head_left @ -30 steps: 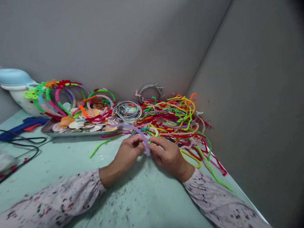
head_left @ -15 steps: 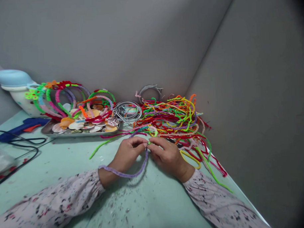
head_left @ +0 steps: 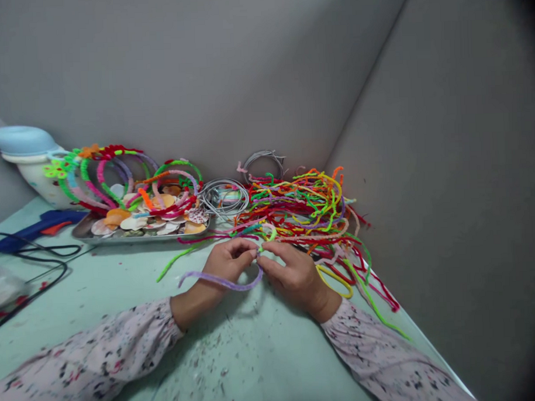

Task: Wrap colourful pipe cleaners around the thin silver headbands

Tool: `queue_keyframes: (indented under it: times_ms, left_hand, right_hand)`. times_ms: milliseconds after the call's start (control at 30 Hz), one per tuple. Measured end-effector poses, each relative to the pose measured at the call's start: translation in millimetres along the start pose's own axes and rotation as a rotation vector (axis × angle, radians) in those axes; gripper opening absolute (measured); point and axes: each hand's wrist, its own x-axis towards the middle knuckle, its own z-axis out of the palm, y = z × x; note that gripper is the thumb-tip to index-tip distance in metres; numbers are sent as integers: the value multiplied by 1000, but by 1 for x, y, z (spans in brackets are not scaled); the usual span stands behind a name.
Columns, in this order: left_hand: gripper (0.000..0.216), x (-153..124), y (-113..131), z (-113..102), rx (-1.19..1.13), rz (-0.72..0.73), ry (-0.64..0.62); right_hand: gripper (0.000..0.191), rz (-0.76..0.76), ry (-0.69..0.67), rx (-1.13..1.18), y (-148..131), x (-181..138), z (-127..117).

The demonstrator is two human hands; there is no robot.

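Observation:
Above the middle of the table my left hand point(head_left: 228, 261) and my right hand point(head_left: 293, 274) meet fingertip to fingertip, both pinched. Between them they hold a fuzzy purple pipe cleaner point(head_left: 222, 280), whose loose end curves below my left hand and across its wrist. A short green pipe cleaner point(head_left: 261, 247) shows right at the fingertips, with a pale and green curl point(head_left: 271, 230) just beyond. How these strands join is hidden by my fingers. Behind my right hand lies a heap of many-coloured pipe cleaners point(head_left: 302, 199).
A metal tray point(head_left: 139, 239) holds seashells and pipe-cleaner hoops point(head_left: 106, 177). Coiled grey wire point(head_left: 223, 196) lies beside it. At the left are a blue glue gun point(head_left: 34, 227), a black cord point(head_left: 54, 262) and a white container with a blue lid point(head_left: 26, 141). Grey walls stand behind and right.
The purple pipe cleaner's loose end has swung up and nearer my left hand, forming a shallower curve. Both hands stay pinched together in nearly the same place.

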Motion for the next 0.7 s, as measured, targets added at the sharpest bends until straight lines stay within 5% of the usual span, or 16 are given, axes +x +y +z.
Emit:
queue_keyframes:
  times_ms: [700]
  left_hand:
    - [15,-3,1,0,192,135,57]
  right_hand:
    - [19,-2,-10,-17,-1,2,-2]
